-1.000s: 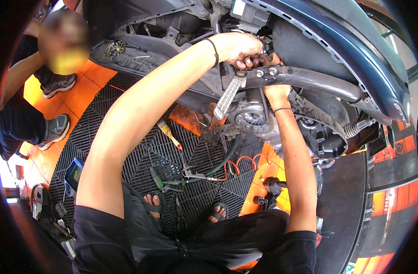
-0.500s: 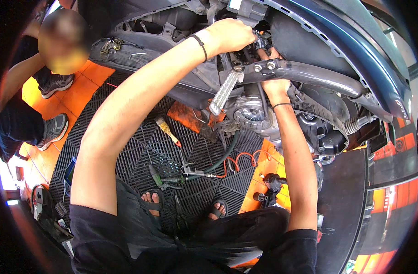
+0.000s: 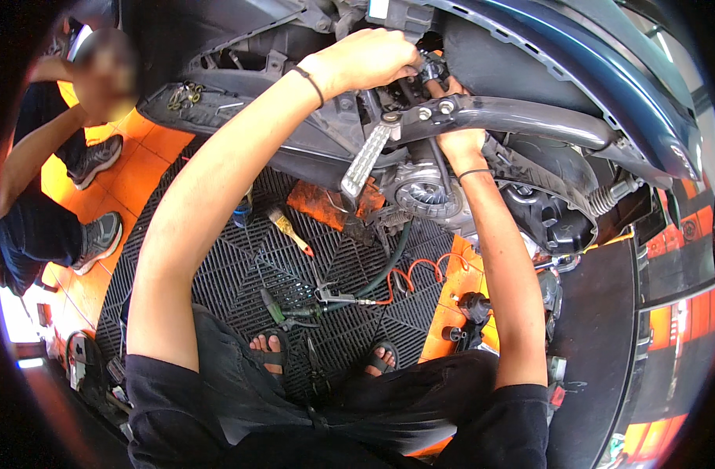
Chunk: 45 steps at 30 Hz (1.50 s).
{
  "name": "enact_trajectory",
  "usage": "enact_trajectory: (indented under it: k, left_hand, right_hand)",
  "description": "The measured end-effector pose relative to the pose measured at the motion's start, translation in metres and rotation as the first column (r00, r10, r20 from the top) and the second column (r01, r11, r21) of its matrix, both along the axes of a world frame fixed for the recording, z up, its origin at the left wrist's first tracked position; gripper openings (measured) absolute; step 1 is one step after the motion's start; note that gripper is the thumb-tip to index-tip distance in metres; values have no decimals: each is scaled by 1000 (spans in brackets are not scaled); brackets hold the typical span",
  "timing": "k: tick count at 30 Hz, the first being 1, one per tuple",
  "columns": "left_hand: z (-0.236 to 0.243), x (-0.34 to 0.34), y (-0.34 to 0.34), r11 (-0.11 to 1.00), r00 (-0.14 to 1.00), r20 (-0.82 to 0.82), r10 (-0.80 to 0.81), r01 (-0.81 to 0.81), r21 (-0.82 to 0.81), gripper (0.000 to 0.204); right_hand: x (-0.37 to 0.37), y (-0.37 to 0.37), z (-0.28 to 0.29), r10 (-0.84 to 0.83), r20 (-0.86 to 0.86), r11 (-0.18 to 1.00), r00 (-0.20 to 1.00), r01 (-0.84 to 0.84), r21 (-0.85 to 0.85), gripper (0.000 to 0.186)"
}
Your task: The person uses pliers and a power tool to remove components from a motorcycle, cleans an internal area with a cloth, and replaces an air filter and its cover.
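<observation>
My left hand point(image 3: 381, 59) is closed at a metal fitting point(image 3: 431, 67) in the scooter's exposed innards; what its curled fingers grip is hidden. My right hand point(image 3: 461, 142) reaches up behind the black frame tube point(image 3: 529, 117); its partly hidden fingers show curled above the tube, just below that fitting, around something I cannot make out. Beside them are a silver folding footrest point(image 3: 364, 162), bolts on the tube and an uncovered finned pulley point(image 3: 424, 197).
A co-worker's legs and arms point(image 3: 41, 234) are at left on orange tiles point(image 3: 127, 180). The black mat point(image 3: 185, 258) holds a brush point(image 3: 287, 228), air gun point(image 3: 334, 295), green-handled tool point(image 3: 273, 309) and coiled orange hose point(image 3: 420, 270). Scissors point(image 3: 184, 98) lie on the scooter's panel.
My left hand has moved up and slightly left from beside the footrest's mount to the fitting. My right hand stays behind the tube. The view has shifted slightly.
</observation>
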<state>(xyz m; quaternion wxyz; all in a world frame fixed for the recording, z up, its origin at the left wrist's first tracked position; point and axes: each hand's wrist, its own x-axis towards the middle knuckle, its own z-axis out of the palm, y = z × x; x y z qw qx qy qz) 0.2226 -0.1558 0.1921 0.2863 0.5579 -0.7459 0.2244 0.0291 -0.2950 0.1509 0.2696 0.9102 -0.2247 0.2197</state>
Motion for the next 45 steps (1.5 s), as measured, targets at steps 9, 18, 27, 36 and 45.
enact_trajectory:
  k: [9, 18, 27, 36, 45]
  left_hand:
    - [4, 5, 6, 993, 996, -19, 86, -84, 78, 25]
    - [52, 50, 65, 847, 908, -371, 196, 34, 531, 25]
    - [-53, 158, 99, 634, 744, -405, 532, -33, 772, 26]
    - [-138, 202, 105, 723, 725, -318, 611, -347, 597, 29]
    - [60, 54, 95, 900, 878, -355, 320, -399, -176, 20]
  right_hand:
    - [-6, -4, 12, 62, -117, 970, 991, -32, 240, 47]
    - [-20, -1, 23, 131, -225, 990, 965, -114, 88, 56]
    - [-56, -3, 35, 169, -348, 979, 922, -115, 171, 63]
    - [-138, 51, 61, 34, 108, 967, 994, -60, 248, 35]
    - [-122, 102, 3, 237, 11, 954, 971, -235, 188, 42]
